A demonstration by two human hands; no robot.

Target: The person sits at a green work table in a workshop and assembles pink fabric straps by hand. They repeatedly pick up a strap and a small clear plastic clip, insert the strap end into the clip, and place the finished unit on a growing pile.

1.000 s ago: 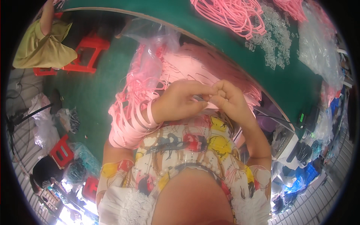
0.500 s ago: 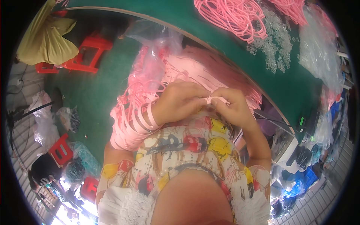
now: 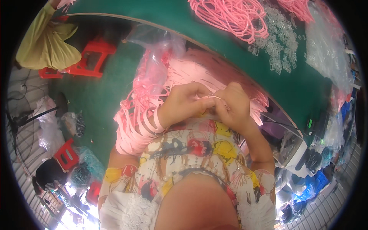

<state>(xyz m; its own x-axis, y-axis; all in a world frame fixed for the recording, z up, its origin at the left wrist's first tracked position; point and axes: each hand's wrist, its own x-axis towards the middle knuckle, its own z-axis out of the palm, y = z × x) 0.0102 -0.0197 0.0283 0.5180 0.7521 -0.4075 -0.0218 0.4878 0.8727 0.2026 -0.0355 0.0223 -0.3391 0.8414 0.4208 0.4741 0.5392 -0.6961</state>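
Fingers [image 3: 207, 102] of the left hand [image 3: 185, 106] and right hand [image 3: 235, 106] pinch closely together on a slim pink strip [image 3: 218, 97] (its ends are hidden in the grip), held in front of the patterned top [image 3: 191, 147]. That piece appears unfinished. Pink bands [image 3: 132, 134] ring the left forearm, perhaps handled already; a thick heap of pink strips [image 3: 189, 71] by the worktop [image 3: 276, 90] suggests plenty remains.

From the wearer's head, a fisheye peers steeply down past the chest [image 3: 195, 205] at the left hand [image 3: 186, 104] and right hand [image 3: 235, 107] close below, bowing the green table [image 3: 310, 90].
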